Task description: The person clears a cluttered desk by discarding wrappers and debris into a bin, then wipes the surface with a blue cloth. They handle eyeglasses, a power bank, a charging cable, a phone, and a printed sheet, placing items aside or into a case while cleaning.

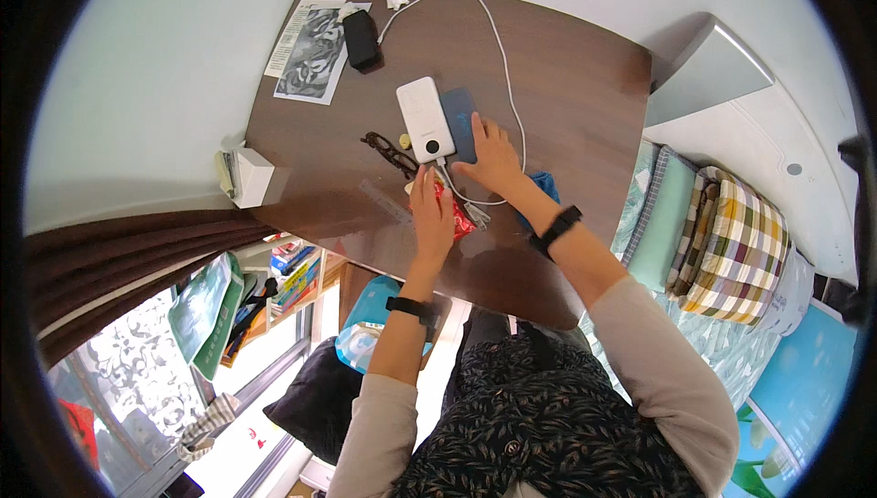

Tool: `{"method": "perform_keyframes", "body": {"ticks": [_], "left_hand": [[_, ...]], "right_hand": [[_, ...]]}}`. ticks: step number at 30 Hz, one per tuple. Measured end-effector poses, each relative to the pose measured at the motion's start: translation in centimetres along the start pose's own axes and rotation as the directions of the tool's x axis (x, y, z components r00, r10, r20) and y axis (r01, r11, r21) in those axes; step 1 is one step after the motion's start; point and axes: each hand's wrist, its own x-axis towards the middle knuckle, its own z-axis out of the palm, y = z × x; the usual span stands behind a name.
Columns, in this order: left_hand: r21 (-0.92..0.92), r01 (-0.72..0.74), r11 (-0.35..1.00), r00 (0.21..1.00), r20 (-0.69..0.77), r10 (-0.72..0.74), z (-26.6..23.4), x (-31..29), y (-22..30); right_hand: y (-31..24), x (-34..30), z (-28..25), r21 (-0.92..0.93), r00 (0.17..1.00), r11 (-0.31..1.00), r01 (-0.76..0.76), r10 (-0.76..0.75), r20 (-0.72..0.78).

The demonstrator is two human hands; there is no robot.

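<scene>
Fingers of the right hand [494, 164] are spread and released, tips laid on a flat blue item [459, 119]; those of the left hand [433, 222] lie nearly straight over a red packet [463, 220], and whether they grip cannot be told. All three objects at hand, including the white power bank [420, 114], lie around the table's [585, 87] middle, the packet nearest its near edge. The power bank is probably dense, stiff and slippery, best taken by its long sides; the packet, likely light and soft, suits a pinch at its edge. Count: one power bank, one blue item, one packet, one cable [442, 164], one pair of glasses [391, 151], one black case [362, 39] toward the far left corner.
</scene>
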Motion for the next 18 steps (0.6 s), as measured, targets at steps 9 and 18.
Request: {"method": "perform_keyframes", "body": {"ticks": [9, 18], "left_hand": [[-0.412, 0.239, 0.879, 0.970, 0.139, -0.199, -0.7, 0.0, 0.6], [-0.663, 0.739, -0.121, 0.611, 0.735, -0.295, -0.1, -2.4, 4.2]], "right_hand": [[1.9, 1.0, 0.0, 0.421, 0.943, 0.846, -0.327, 0.262, 0.207], [2.2, -13.6, -6.9, 0.212, 0.973, 0.969, 0.127, -0.163, 0.162]]}}
